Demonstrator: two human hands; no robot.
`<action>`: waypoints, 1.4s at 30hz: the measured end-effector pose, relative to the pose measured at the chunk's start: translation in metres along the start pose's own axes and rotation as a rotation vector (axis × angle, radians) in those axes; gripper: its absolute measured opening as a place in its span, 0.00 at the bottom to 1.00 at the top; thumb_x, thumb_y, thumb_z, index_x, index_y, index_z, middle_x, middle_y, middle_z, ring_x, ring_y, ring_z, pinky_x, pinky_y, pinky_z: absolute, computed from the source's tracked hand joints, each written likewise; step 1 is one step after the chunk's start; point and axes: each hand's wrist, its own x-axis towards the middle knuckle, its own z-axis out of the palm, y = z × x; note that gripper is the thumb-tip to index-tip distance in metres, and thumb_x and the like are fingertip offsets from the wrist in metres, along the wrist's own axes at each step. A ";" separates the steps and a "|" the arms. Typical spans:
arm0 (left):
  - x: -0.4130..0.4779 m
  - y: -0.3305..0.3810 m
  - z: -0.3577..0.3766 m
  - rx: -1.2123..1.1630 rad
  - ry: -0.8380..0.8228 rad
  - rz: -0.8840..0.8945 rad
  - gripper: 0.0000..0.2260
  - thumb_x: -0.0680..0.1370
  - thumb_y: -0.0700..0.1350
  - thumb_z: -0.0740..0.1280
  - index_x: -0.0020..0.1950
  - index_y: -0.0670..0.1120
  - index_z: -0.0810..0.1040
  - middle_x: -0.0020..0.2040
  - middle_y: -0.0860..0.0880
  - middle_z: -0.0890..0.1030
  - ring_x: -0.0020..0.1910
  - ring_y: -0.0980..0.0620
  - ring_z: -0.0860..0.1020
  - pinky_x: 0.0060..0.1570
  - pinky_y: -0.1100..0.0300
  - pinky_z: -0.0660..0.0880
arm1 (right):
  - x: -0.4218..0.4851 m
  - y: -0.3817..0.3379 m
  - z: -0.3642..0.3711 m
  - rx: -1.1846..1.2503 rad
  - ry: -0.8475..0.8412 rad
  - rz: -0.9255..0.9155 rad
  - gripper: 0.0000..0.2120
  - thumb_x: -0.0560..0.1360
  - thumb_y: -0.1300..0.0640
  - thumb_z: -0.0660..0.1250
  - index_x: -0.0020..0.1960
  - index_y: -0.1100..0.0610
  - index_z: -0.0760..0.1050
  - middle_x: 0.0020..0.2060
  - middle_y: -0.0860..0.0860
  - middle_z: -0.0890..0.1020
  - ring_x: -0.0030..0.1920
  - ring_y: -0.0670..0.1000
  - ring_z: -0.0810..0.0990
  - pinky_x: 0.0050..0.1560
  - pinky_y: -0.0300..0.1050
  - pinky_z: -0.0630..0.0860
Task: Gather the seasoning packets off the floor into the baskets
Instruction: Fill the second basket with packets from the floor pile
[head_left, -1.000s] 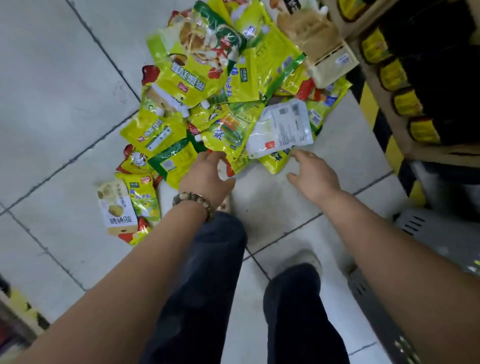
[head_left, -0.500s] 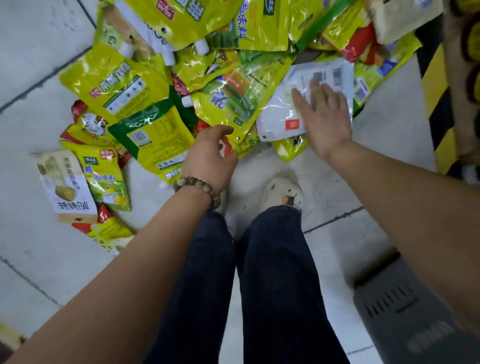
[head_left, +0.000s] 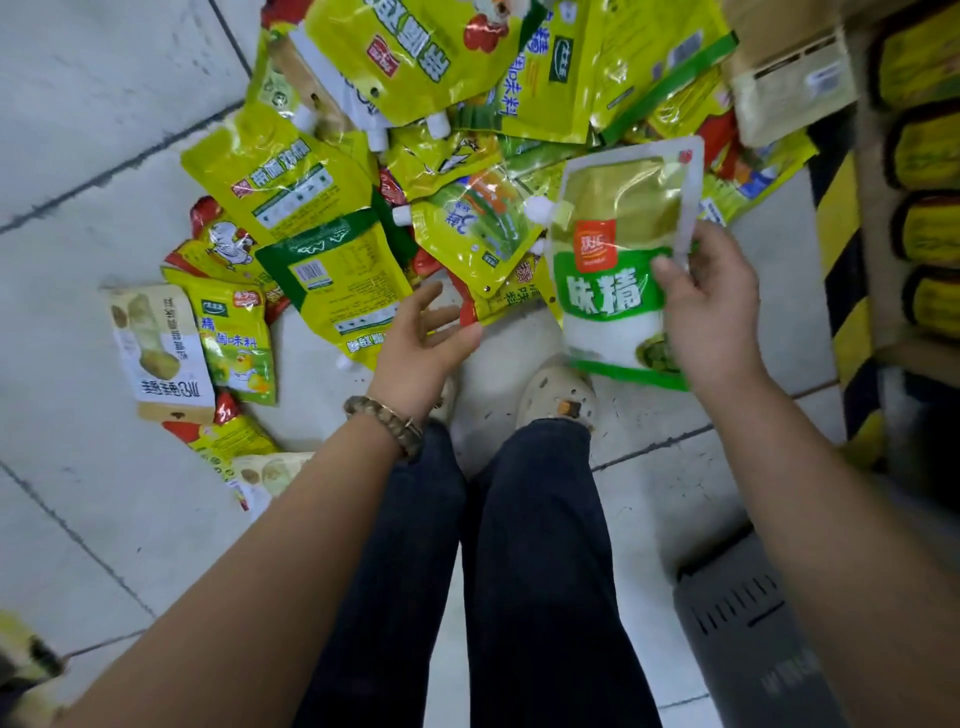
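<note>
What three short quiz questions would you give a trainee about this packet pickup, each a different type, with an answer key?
1. True or false: the left hand grips a packet.
2. What does the right hand hold? A) a green-and-white pouch B) a glass bottle C) nothing
3. Fill in: the grey basket sits on the floor at the person's ___ side.
Key: 1 false; 2 A; 3 right.

Soft, even light leaves the pale floor (head_left: 104, 104) bright, white glare streaks the glossy packets (head_left: 291, 182), the shelf (head_left: 866, 218) sits dim, and the wide-angle edges bend and blur.
</note>
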 end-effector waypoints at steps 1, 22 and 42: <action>-0.001 0.001 -0.002 -0.034 -0.048 -0.021 0.29 0.74 0.43 0.71 0.72 0.47 0.63 0.63 0.45 0.74 0.54 0.54 0.76 0.46 0.68 0.74 | -0.006 -0.011 0.005 0.126 -0.057 0.048 0.13 0.77 0.70 0.60 0.53 0.53 0.74 0.47 0.46 0.80 0.47 0.36 0.79 0.49 0.35 0.76; 0.000 -0.103 -0.128 -0.382 0.637 -0.163 0.07 0.72 0.35 0.70 0.46 0.46 0.80 0.37 0.55 0.83 0.36 0.56 0.82 0.40 0.62 0.79 | 0.009 0.010 0.263 -0.523 -0.254 0.319 0.30 0.71 0.43 0.71 0.65 0.56 0.66 0.62 0.54 0.77 0.63 0.58 0.74 0.61 0.51 0.66; 0.020 -0.024 -0.104 -0.230 0.439 -0.046 0.19 0.82 0.51 0.54 0.65 0.40 0.72 0.57 0.43 0.77 0.53 0.52 0.76 0.52 0.68 0.71 | 0.002 -0.059 0.170 0.196 -0.452 0.076 0.12 0.72 0.62 0.68 0.52 0.50 0.72 0.50 0.49 0.81 0.53 0.51 0.81 0.59 0.55 0.76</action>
